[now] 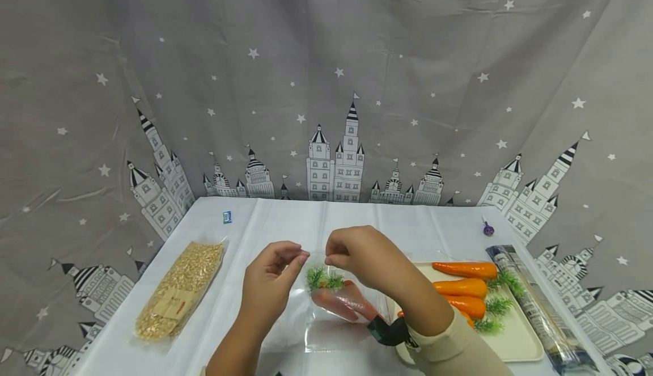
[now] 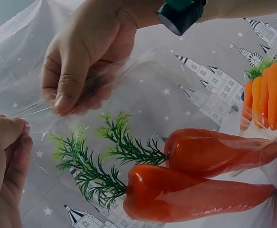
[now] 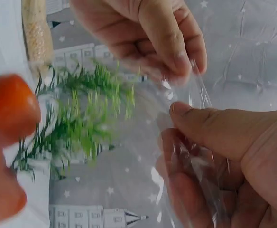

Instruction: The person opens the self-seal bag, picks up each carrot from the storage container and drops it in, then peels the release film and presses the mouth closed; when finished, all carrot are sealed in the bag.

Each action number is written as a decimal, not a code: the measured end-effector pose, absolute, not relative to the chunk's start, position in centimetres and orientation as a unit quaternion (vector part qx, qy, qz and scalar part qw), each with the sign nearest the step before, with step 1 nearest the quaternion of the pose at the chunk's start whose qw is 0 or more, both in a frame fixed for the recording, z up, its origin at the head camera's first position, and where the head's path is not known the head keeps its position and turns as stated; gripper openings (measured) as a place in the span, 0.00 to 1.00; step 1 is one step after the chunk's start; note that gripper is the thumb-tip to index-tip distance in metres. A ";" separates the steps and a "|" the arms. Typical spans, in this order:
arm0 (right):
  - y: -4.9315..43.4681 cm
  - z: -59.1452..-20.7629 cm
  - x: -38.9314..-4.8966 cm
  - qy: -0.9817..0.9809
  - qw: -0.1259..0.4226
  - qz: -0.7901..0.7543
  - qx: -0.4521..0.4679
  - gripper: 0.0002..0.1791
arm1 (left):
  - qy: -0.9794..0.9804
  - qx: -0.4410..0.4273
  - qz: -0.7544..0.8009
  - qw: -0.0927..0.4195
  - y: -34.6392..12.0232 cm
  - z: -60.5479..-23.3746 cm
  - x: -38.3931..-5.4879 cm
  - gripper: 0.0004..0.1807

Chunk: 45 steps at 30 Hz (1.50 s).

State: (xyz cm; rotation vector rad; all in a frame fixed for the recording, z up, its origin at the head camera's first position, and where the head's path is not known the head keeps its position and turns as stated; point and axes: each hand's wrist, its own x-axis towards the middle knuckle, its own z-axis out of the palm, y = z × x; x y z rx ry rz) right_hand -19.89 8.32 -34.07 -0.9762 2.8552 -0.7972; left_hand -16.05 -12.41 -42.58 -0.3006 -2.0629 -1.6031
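A clear plastic bag (image 1: 326, 339) holds two orange carrots (image 2: 200, 194) with feathery green tops (image 3: 81, 118). My left hand (image 1: 267, 277) pinches the bag's upper edge between thumb and fingers. Close beside it, my right hand (image 1: 364, 254) pinches the same edge, and the film is pulled into creases between the two hands. In the right wrist view the right hand (image 3: 224, 161) has clear film running across its fingers, with the left hand (image 3: 152, 38) gripping just above. The carrots hang below both hands, seen through the film.
To the right, a cream tray (image 1: 525, 347) bears several more carrots (image 1: 461, 288). Beyond it lies a long dark-and-clear package (image 1: 543, 308). A bag of pale grains (image 1: 181, 291) lies on the left. Farther back are a small blue packet (image 1: 227, 217) and a small purple item (image 1: 488, 229).
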 end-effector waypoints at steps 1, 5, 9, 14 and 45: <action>8.5 -34.1 -20.0 0.915 0.012 -0.256 -0.312 0.07 | -0.761 -0.107 -0.588 0.252 -12.4 -42.5 -16.1 0.09; 9.5 -34.2 -20.4 0.917 0.019 -0.261 -0.301 0.07 | -0.765 -0.095 -0.586 0.250 -12.6 -42.5 -16.1 0.09; 10.4 -34.4 -20.6 0.917 0.026 -0.272 -0.289 0.07 | -0.764 -0.092 -0.588 0.249 -12.5 -42.4 -16.1 0.09; 11.6 -34.6 -20.9 0.917 0.032 -0.276 -0.285 0.08 | -0.763 -0.094 -0.589 0.250 -12.6 -42.5 -16.0 0.09; 16.6 -37.9 -20.2 0.893 -0.063 -0.379 -0.233 0.01 | -0.622 -0.117 -0.754 0.175 -13.7 -45.4 -16.8 0.17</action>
